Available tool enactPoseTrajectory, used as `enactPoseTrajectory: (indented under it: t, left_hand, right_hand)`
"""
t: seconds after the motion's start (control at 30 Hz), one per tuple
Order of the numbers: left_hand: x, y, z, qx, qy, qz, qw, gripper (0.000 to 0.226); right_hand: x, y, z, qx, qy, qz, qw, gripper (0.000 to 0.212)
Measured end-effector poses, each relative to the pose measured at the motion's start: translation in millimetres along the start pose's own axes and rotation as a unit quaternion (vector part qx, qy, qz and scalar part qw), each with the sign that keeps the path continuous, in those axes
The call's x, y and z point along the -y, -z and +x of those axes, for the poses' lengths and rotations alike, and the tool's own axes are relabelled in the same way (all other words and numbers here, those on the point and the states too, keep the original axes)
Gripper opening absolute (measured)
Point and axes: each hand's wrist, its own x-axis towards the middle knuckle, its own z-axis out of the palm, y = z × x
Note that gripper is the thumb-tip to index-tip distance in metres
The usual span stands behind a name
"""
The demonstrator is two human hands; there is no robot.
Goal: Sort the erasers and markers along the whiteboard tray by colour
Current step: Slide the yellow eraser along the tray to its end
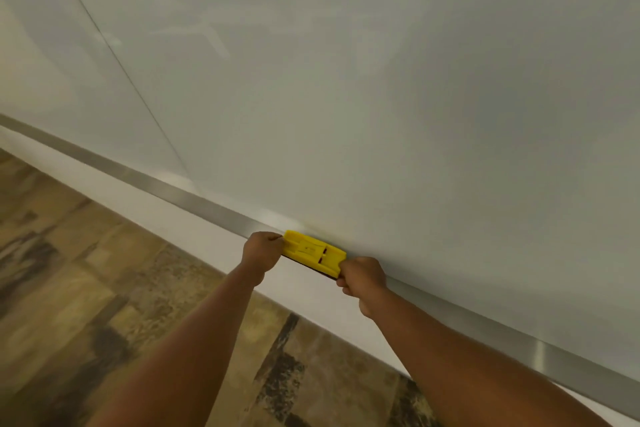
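Far side: a big white board [381, 80], faint wipe marks on it, one thin dark seam [114, 55] slanting down at left. Below, a white wall strip [194, 229]. Near left: patchy brown floor [86, 288] (wood-look, dark blotches).

The eraser [313, 252] is looking like moulded yellow plastic, matt, with a dark strip showing under it, possibly felt, though the view is too blurred to be sure. The tray [207, 202] is gleaming like brushed metal, catching soft streaks of light. The whiteboard [346, 97] is shining smooth and glossy, carrying faint reflections. The floor [86, 288] is showing a mottled wood-look pattern in browns, with a dull sheen.
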Motion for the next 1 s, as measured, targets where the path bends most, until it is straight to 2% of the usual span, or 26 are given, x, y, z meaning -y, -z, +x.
enactPoseTrajectory:
  t: [0.13,0.33,0.4,0.5,0.63,0.67,0.8,1.0]
  left_hand:
    - [12,30,33,-0.041,0.008,0.015,0.999,0.018]
    - [32,68,80,-0.061,0.033,0.013,0.998,0.017]
    - [39,76,96,-0.062,0.042,0.006,0.997,0.03]
    - [47,79,108,-0.05,0.045,0.021,0.998,0.046]
    - [58,76,123,-0.046,0.053,0.018,0.997,0.022]
    - [57,77,124,-0.048,0.053,0.016,0.997,0.022]
    - [62,82,132,-0.047,0.057,0.026,0.997,0.047]
    - [64,81,132,-0.03,0.057,0.129,0.99,0.05]
  right_hand:
    - [24,-56,9,0.045,-0.013,0.022,0.999,0.013]
    - [50,-126,24,0.105,-0.038,0.069,0.991,0.016]
    - [55,-140,31,0.113,-0.044,0.073,0.99,0.018]
    - [57,-152,38,0.108,-0.053,0.069,0.99,0.018]
    - [55,-164,45,0.093,-0.055,0.061,0.992,0.021]
    - [54,-168,47,0.088,-0.054,0.059,0.993,0.021]
    - [52,-179,52,0.082,-0.058,0.056,0.993,0.03]
    - [54,-176,50,0.091,-0.048,0.021,0.994,0.021]
